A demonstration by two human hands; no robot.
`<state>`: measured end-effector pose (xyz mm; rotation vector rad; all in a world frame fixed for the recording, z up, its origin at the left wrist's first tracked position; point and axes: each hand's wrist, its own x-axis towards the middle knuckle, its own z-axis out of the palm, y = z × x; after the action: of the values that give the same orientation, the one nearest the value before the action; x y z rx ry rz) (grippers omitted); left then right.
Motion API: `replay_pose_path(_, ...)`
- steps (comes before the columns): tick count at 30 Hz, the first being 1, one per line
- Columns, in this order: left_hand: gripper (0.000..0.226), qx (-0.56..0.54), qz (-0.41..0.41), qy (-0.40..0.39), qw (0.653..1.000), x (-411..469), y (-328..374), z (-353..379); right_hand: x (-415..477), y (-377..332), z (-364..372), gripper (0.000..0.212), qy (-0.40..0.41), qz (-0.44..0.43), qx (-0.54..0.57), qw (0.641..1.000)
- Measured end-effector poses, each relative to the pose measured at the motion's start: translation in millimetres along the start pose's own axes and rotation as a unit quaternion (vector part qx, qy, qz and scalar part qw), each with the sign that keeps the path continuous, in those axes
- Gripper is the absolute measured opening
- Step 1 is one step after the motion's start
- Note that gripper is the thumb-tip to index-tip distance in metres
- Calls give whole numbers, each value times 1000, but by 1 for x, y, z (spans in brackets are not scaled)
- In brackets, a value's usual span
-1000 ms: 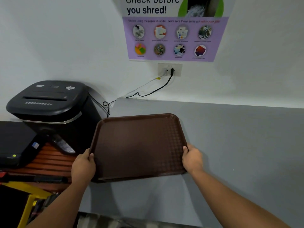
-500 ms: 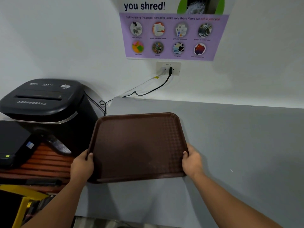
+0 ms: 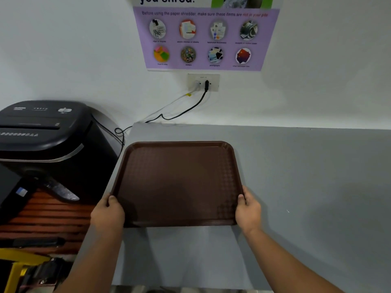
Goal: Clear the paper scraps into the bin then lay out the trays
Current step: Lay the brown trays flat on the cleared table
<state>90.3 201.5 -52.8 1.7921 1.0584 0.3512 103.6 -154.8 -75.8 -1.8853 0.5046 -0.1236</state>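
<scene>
A black shredder (image 3: 42, 140) is seen at 9 o'clock, just beside the grey worktop (image 3: 306, 187). The left hand (image 3: 108, 214) grip is clamped on the brown tray (image 3: 177, 182) at its 7 o'clock corner, thumb over the rim, and the right hand (image 3: 247, 212) grip is clamped likewise at 5 o'clock. The tray is held over the worktop's left part; contact with the surface cannot be told.

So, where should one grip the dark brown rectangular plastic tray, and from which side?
Grip the dark brown rectangular plastic tray by the raised rim of its left and right edges, near the near corners, coming from both sides. It is wide, flat and shallow, so only the rim offers a hold. The left hand and right hand grip it there, thumbs over the rim.
</scene>
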Motion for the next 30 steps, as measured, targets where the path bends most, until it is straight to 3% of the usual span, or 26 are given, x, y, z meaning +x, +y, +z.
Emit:
replay_pose_path(11, 36, -73, 13, -104, 992, 46, 29, 27, 50, -13, 4, 39, -38, -17, -31, 999)
replay_pose_path(30, 34, -114, 6, -136, 984, 121, 60, 68, 110, -46, 50, 41, -42, -9, -17, 999)
